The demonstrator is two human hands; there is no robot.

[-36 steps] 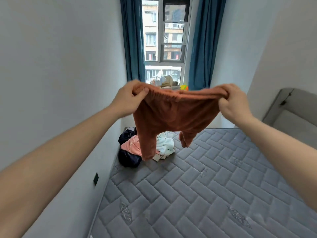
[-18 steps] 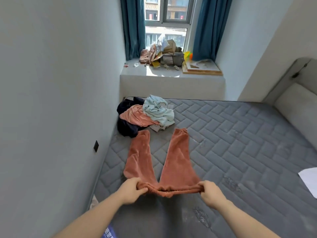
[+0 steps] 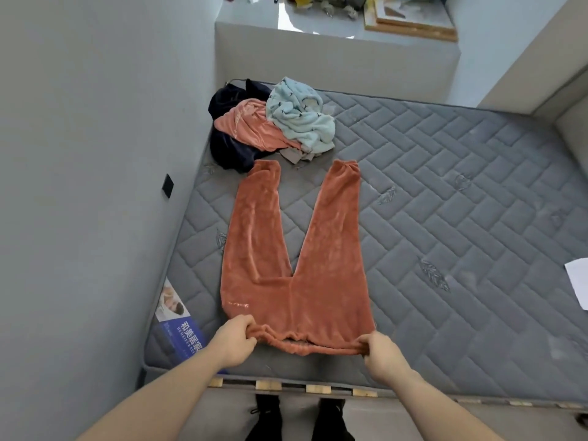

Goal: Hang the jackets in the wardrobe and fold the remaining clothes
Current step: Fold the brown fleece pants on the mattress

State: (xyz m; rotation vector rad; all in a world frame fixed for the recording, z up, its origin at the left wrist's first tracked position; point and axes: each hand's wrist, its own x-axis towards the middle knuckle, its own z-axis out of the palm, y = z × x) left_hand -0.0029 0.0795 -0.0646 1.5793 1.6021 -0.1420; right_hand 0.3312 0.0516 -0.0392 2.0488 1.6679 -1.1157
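We're in a home bedroom. A bare grey quilted mattress (image 3: 445,202) fills most of the floor space, pushed against a plain wall (image 3: 79,154) on the left, with wooden bed slats (image 3: 318,389) showing under its near edge. We see a padded headboard (image 3: 569,100) at the right edge. A heap of loose clothes (image 3: 270,125) sits in the mattress's far left corner, and orange fleece trousers (image 3: 299,265) lie spread flat on it. Beyond the bed there's a deep window ledge (image 3: 334,36) cluttered with household odds and ends. A dark wall socket (image 3: 167,186) sits low on the wall.
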